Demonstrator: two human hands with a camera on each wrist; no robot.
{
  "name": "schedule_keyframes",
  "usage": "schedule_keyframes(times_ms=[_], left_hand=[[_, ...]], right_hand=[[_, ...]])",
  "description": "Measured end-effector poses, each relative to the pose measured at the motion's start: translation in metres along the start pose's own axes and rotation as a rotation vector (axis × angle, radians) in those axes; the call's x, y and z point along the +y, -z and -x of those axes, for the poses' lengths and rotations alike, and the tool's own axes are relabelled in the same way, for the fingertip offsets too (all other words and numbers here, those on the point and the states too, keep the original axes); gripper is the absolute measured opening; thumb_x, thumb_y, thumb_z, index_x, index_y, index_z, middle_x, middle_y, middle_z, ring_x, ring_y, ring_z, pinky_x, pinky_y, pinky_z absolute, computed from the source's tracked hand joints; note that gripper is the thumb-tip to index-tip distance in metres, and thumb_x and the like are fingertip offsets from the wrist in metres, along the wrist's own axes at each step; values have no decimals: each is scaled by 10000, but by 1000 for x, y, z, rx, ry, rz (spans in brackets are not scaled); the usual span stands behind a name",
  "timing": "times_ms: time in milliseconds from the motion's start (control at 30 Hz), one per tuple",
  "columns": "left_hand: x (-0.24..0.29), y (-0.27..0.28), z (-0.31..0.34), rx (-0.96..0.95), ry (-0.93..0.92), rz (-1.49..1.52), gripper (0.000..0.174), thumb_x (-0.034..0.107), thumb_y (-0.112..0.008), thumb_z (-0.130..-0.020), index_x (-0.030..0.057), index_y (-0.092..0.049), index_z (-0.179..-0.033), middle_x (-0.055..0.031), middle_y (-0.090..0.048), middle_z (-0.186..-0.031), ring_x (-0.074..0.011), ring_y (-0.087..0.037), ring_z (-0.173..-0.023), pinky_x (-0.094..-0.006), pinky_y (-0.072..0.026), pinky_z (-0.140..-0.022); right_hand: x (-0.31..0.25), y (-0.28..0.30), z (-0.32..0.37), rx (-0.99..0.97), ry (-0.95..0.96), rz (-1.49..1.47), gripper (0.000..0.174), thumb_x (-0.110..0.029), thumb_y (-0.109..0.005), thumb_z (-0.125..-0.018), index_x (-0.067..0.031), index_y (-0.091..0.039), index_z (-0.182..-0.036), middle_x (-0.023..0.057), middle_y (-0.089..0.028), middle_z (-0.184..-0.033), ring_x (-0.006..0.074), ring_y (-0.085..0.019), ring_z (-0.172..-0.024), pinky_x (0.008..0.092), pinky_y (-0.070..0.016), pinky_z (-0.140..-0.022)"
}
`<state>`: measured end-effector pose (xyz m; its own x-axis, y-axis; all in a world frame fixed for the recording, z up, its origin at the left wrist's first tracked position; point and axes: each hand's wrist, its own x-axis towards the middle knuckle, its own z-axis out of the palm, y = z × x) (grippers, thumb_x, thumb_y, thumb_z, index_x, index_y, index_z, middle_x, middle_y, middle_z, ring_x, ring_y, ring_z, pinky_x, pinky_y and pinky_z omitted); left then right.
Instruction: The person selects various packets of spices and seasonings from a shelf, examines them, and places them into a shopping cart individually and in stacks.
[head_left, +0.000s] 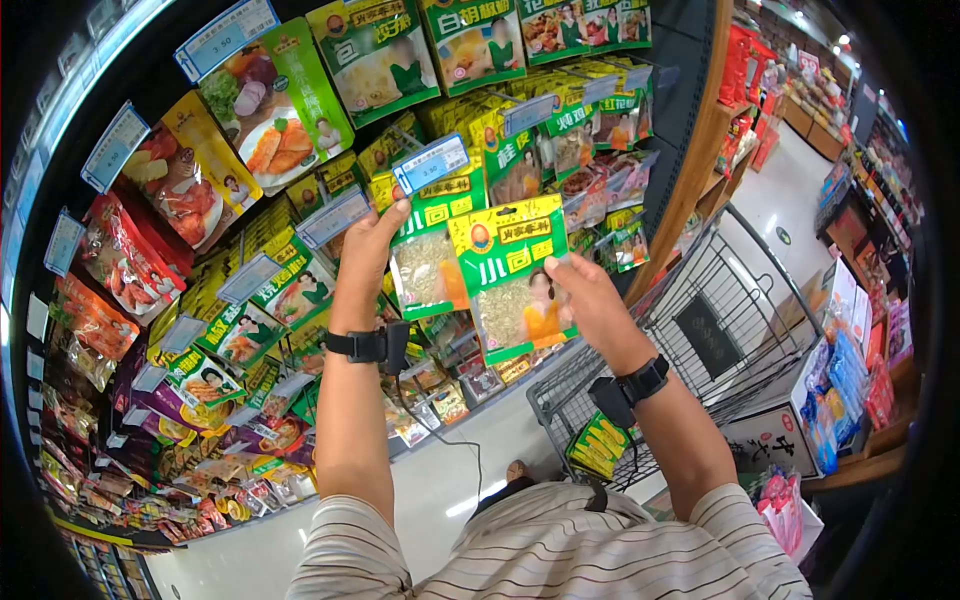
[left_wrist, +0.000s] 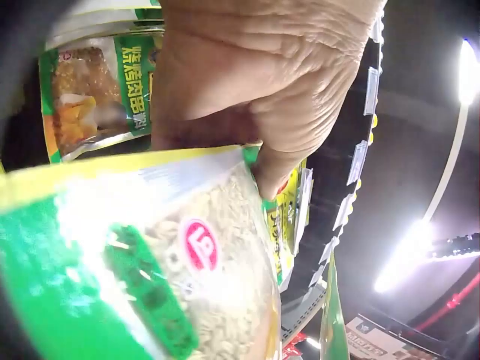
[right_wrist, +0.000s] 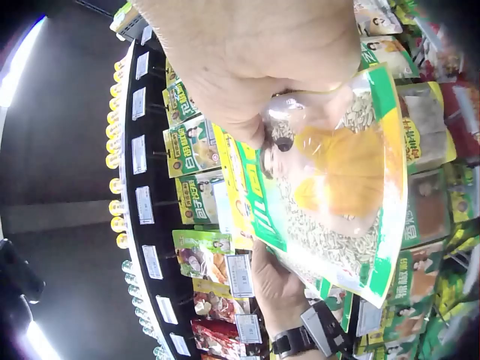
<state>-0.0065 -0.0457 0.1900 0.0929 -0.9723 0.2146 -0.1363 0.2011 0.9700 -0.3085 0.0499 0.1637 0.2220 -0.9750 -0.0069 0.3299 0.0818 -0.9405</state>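
My right hand [head_left: 592,300] pinches the right side of a green and yellow packet of fennel seeds [head_left: 497,312], thumb on its front. The packet shows a figure in orange clothing and is held upright before the shelf. Just behind and to its left is a second, matching fennel packet [head_left: 418,262], partly covered by the first. My left hand [head_left: 366,255] grips this second packet at its upper left edge, thumb up beside a price tag [head_left: 432,165]. In the left wrist view, my left fingers [left_wrist: 232,90] curl behind a seed-filled packet's top edge, their tips hidden.
Hanging spice packets [head_left: 385,60] crowd the rack, with price tags [head_left: 335,218] jutting out. A shopping cart [head_left: 740,270] stands at the right, green and yellow packets [head_left: 600,445] inside it. Boxes and bagged goods [head_left: 845,380] lie beyond. A cable [head_left: 478,465] hangs from the left wrist.
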Motion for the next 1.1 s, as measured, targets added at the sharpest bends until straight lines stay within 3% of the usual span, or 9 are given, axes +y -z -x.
schedule_keyframes(times_ms=[167, 200, 300, 400, 500, 733, 800, 933, 1100], left_hand=[[11, -14, 26, -139, -119, 110, 405, 373, -725, -911, 17, -677, -1098, 22, -614, -990, -77, -518, -890, -262, -417, -833], [15, -17, 32, -170, -87, 108, 352, 306, -697, -943, 37, -666, -1167, 32, -630, -1073, -77, -542, -972, -267, -416, -916], [20, -32, 48, -184, -82, 143, 336, 267, -673, -961, 22, -663, -1191, 11, -647, -1118, -85, -559, -1032, -278, -420, -957], [13, -44, 54, -206, -59, 238, 352, 235, -637, -984, 13, -622, -1256, -7, -643, -1173, -94, -563, -1063, -282, -419, -977], [16, -52, 61, -245, -79, 253, 362, 217, -592, -1010, 0, -584, -1299, -17, -637, -1213, -98, -570, -1080, -278, -420, -987], [19, -81, 85, -245, -86, 235, 343, 111, -439, -1038, -6, -540, -1344, -29, -641, -1223, -93, -580, -1086, -254, -447, -953], [11, -86, 86, -266, -77, 245, 343, 132, -476, -1035, 0, -550, -1343, -33, -635, -1253, -110, -579, -1116, -271, -438, -985], [18, -92, 88, -302, -47, 270, 346, 139, -525, -1017, 11, -566, -1336, -34, -641, -1255, -119, -593, -1119, -279, -447, -990], [12, -91, 84, -379, 78, 310, 347, 140, -540, -1012, 15, -567, -1335, -26, -646, -1242, -104, -595, -1096, -269, -457, -971]], right_hand=[[-2, -5, 0, -56, 55, -37, 318, -249, -553, -1027, -11, -613, -1228, 14, -650, -1183, 79, -587, -1074, 255, -468, -927], [4, -3, -5, -44, 74, -44, 317, -249, -561, -1025, -16, -613, -1234, 14, -655, -1160, 78, -588, -1054, 261, -465, -927], [27, -4, -21, -28, 169, -131, 265, -243, -575, -1018, -41, -633, -1180, -30, -644, -1034, 26, -562, -895, 218, -469, -750], [24, -5, -19, 59, 77, -63, 215, -244, -595, -1006, -70, -634, -1127, -79, -584, -898, -15, -459, -708, 190, -367, -554], [19, -11, -15, 102, 127, -101, 181, -241, -612, -994, -92, -624, -1096, -100, -533, -820, -31, -366, -621, 190, -258, -471], [29, 0, -10, 188, 141, -53, 266, -180, -636, -965, -49, -524, -1168, -14, -590, -849, 28, -494, -615, 198, -313, -424], [35, -4, -14, 237, 243, -145, 305, -168, -638, -960, -42, -502, -1202, 5, -600, -889, 34, -512, -626, 206, -313, -402], [17, 20, -1, 37, 142, -69, 349, -147, -617, -966, -33, -496, -1273, 40, -613, -995, 67, -558, -756, 214, -459, -604], [-1, 30, 8, -100, 126, -24, 386, -142, -609, -949, -17, -516, -1302, 30, -626, -1078, 86, -591, -886, 255, -488, -834]])
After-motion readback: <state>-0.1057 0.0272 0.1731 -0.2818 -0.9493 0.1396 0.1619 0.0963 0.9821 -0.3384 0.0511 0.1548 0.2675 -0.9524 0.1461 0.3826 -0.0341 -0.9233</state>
